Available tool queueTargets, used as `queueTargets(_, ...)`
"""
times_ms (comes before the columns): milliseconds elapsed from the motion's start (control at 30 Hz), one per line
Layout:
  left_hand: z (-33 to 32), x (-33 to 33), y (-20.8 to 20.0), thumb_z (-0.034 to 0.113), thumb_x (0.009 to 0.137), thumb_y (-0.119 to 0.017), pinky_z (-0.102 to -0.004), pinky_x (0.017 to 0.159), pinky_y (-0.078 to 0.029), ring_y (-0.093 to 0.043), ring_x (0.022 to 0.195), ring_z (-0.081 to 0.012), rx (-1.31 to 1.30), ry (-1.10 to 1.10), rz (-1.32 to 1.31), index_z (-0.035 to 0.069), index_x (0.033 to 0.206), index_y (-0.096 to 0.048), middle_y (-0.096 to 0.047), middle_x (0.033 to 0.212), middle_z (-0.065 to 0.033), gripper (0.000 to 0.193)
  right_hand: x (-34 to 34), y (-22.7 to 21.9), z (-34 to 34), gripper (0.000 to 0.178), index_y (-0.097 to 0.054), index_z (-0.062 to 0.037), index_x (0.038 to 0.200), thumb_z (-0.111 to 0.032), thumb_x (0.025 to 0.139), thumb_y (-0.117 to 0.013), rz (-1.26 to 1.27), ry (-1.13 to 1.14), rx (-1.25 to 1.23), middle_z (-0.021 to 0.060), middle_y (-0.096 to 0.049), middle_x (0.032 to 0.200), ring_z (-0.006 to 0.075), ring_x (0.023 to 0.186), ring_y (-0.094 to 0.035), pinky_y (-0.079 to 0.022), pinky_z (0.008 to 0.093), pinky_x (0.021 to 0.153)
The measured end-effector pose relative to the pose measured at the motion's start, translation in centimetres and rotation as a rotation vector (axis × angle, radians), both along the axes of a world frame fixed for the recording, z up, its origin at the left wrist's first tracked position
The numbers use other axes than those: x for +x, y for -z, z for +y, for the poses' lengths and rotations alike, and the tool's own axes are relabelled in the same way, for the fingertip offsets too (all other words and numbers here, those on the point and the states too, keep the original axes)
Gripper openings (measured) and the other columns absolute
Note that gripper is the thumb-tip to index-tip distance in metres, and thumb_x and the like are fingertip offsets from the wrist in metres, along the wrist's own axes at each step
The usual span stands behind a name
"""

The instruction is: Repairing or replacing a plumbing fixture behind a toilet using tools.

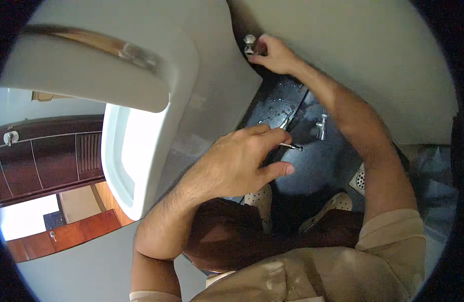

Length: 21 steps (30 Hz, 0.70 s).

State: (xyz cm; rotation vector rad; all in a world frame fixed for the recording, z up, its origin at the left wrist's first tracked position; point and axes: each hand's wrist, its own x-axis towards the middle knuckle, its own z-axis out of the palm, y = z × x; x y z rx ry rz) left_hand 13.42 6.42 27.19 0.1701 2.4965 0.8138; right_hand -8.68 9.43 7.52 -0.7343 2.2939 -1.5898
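My left hand (237, 161) hovers over the dark floor, its fingers curled around a slim metal tool (292, 146) and its thumb held apart. Only a short shiny end of the tool shows; the rest is hidden by the hand. Past my knuckles is another thin shiny metal piece (287, 121); whether it belongs to the same tool I cannot tell. Against the wall at the far end, my right hand (278, 56) bends its thumb and fingers around the side of a chrome valve (249, 44). The exact contact is partly hidden.
A chrome tap-like fitting (322, 127) lies on the wet dark floor (305, 166). A floor drain (361, 179) is near my right forearm. To the left stands a white, round-edged fixture (184, 75). My feet in pale perforated clogs (337, 202) are below.
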Motion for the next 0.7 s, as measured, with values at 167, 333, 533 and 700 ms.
queueTargets(167,0.3,-0.1,-0.6,0.024,0.084,-0.066,-0.0398,0.073,-0.050,-0.063,0.085,-0.0312,-0.042,0.001,-0.055,0.005,0.109,-0.059,-0.063,0.099,-0.0142,0.031,-3.3,1.5,2.0,0.032,-0.059,-0.0037,0.100,-0.023,0.078,-0.072,0.098,-0.299,-0.309,0.0122,-0.065,0.082,0.0265,0.070,-0.060,-0.048,0.0367,0.066)
queueTargets(333,-0.5,0.0,0.4,0.024,0.084,-0.067,-0.0396,0.073,-0.050,-0.064,0.084,-0.0312,-0.024,-0.037,-0.048,0.005,0.108,-0.059,-0.064,0.097,-0.0148,0.032,-3.3,2.2,0.7,0.038,-0.055,-0.0042,0.107,-0.021,0.078,-0.073,-0.018,-0.370,-0.273,0.0128,-0.065,0.087,0.0291,0.072,-0.060,-0.048,0.0379,0.067)
queueTargets(533,-1.1,-0.2,1.6,0.025,0.083,-0.068,-0.0395,0.073,-0.050,-0.064,0.083,-0.0309,-0.021,-0.084,-0.026,0.005,0.107,-0.059,-0.065,0.094,-0.0146,0.033,0.4,2.0,-1.2,0.033,-0.053,-0.0040,0.105,-0.018,0.080,-0.070,0.295,0.094,-0.089,0.0130,-0.065,0.091,0.0303,0.074,-0.061,-0.048,0.0394,0.067)
queueTargets(700,-1.2,0.1,2.1,0.022,0.082,-0.070,-0.0370,0.068,-0.049,-0.061,0.078,-0.0275,0.016,-0.087,0.024,0.003,0.107,-0.059,-0.064,0.091,-0.0137,0.033,-1.2,1.6,0.2,0.029,-0.052,-0.0030,0.097,-0.018,0.080,-0.070,0.425,0.052,-0.071,0.0135,-0.063,0.088,0.0313,0.074,-0.060,-0.047,0.0406,0.066)
